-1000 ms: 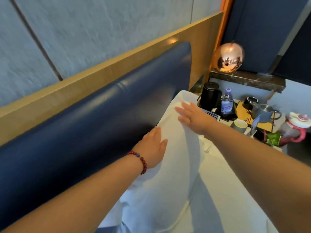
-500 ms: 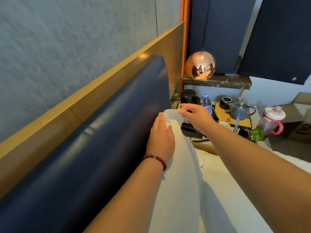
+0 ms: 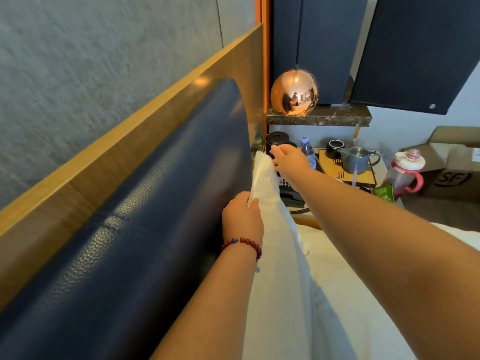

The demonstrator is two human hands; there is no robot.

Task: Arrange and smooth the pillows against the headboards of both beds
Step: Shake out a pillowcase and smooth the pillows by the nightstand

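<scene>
Blue headboard (image 3: 145,229), pillow's (image 3: 270,229) far corner hidden

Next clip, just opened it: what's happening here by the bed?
A person is setting a white pillow upright against the padded navy leather headboard. The left hand, with a red bead bracelet on its wrist, has a grip on the pillow's upper edge, while the right hand pinches its far top corner. The pillow stands on edge on the white bedding, next to a crowded bedside table.
</scene>
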